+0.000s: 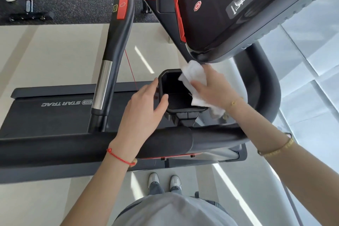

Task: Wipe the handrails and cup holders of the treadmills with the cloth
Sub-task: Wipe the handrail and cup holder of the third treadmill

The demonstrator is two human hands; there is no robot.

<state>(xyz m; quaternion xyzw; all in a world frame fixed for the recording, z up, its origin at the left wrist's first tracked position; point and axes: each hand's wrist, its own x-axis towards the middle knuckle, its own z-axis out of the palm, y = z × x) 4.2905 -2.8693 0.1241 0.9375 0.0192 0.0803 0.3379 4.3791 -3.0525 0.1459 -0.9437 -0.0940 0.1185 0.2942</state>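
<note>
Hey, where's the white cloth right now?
In the head view, the white cloth is right of centre, held by the right hand against the right rim of the near cup holder, just below the console.

Head view, steeply down, close.

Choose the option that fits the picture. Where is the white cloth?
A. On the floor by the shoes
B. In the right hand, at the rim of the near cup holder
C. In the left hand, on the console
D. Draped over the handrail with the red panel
B: the right hand grips the white cloth against the rim of the near cup holder, while the left hand steadies its other side.
</note>
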